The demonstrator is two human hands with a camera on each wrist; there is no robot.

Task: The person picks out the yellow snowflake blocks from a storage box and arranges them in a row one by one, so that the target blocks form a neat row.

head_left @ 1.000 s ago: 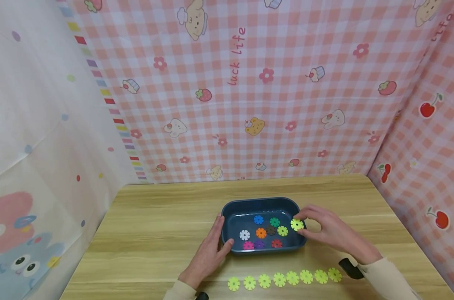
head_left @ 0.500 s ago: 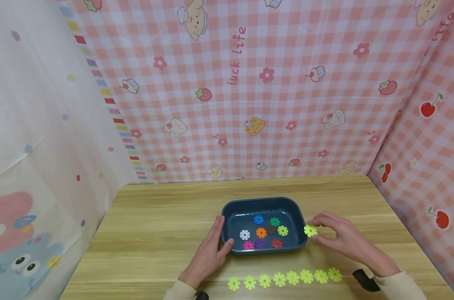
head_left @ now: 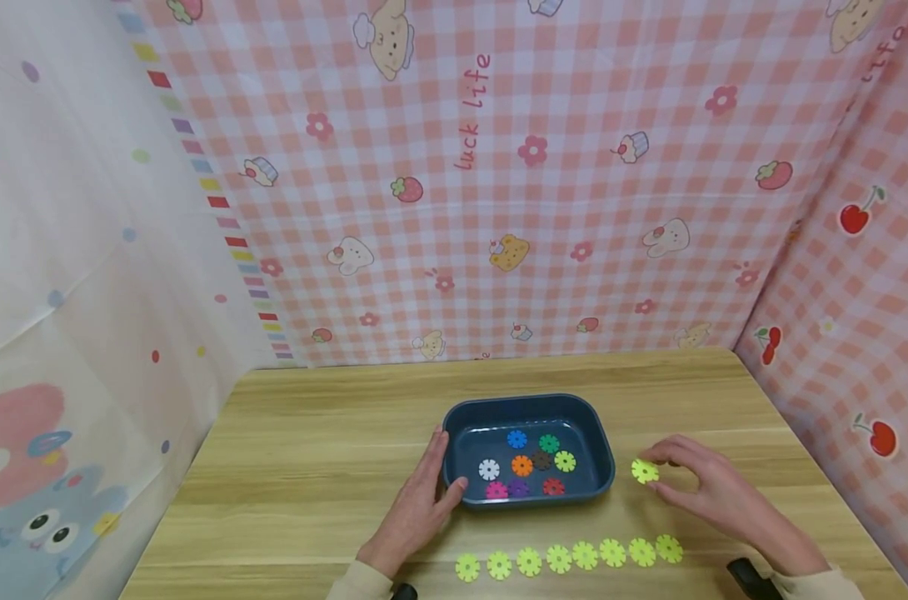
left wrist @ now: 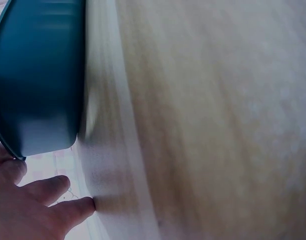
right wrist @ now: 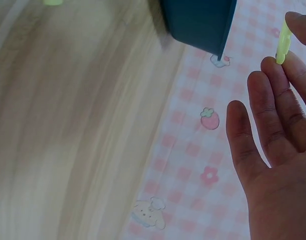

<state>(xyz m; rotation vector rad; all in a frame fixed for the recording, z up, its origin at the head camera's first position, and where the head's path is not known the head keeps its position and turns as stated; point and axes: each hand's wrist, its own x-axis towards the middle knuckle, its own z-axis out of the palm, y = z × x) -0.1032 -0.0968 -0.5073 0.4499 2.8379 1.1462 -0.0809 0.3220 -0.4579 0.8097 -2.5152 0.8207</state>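
Observation:
My right hand point(head_left: 709, 483) pinches a yellow-green snowflake disc point(head_left: 645, 471) between thumb and fingers, off the right end of the dark blue tray point(head_left: 529, 502). Edge-on, the same disc point(right wrist: 283, 44) shows in the right wrist view. At the tray's left end, my left hand point(head_left: 416, 504) rests its fairly straight fingers against the outer wall, with the thumb at the near corner. Inside the tray lie several discs, among them a white disc point(head_left: 489, 470), an orange disc point(head_left: 522, 466), a blue disc point(head_left: 517, 439) and one more yellow-green disc point(head_left: 565, 461).
A row of several yellow-green discs point(head_left: 558, 558) lies along the wooden table point(head_left: 311, 467) in front of the tray. Behind the table hangs a pink checked cloth point(head_left: 454, 208). More cloth hangs at both sides.
My right hand has moved right and slightly nearer, carrying the pinched yellow-green disc from above the tray's right rim to beyond it. The left hand and tray have stayed put.

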